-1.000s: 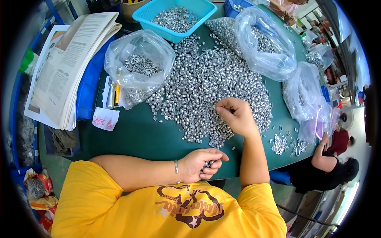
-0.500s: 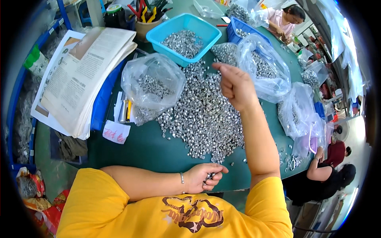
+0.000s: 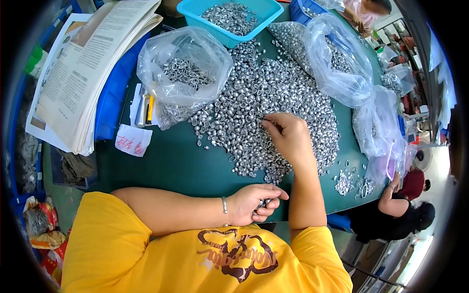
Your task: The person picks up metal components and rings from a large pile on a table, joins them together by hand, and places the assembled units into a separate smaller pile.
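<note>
Silver-coloured metal pieces [image 3: 244, 105] are lying in a broad heap across the middle of the green table [image 3: 171, 168], many of them showing hollow, ring-like openings. At the near edge, the left hand [image 3: 250, 205] is curling its fingers around a small cluster of these pieces; a bracelet [image 3: 224, 205] is encircling its wrist. The right hand [image 3: 290, 137] is reaching over the near right part of the heap, its thumb and forefinger bending toward each other; whether they are pinching a piece, one cannot tell. Beyond the heap, a turquoise basket [image 3: 217, 33] is holding more pieces. On the left, an open clear bag [image 3: 217, 53] is containing ring-like pieces, while a second open bag [image 3: 344, 90] is standing at the far right. Smaller loose parts [image 3: 344, 183] are lying apart at the near right. Farther left, a yellow tool [image 3: 150, 108] and a white note [image 3: 133, 140] are resting near a blue bin [image 3: 111, 107], against which printed sheets [image 3: 73, 88] are leaning. At the right, a person in black [image 3: 376, 219] is sitting beside the table.
</note>
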